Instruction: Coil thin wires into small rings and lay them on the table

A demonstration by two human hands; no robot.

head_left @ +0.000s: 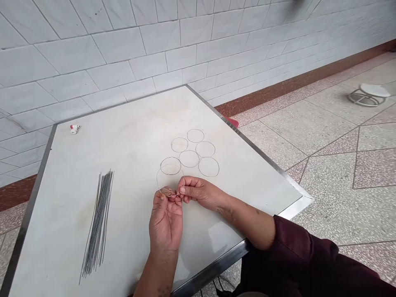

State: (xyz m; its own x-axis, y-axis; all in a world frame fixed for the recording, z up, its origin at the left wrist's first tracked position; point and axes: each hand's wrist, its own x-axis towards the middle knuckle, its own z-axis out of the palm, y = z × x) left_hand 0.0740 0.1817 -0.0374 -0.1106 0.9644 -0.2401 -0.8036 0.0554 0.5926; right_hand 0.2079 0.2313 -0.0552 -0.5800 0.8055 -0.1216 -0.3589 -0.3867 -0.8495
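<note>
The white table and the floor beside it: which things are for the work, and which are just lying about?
Seem part of the work:
- thin, pale wire loop, held by left hand and right hand
- six thin, round wire rings
- bundle of straight grey wires

Probably just lying about:
- small red-and-white object
- round, white-topped metal stool

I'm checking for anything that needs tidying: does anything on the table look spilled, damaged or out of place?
Only small things: the bundle of wires has uneven ends, one poking out past the rest at the near end, and the tabletop has faint yellowish marks. I see no wet spill or breakage.
</note>
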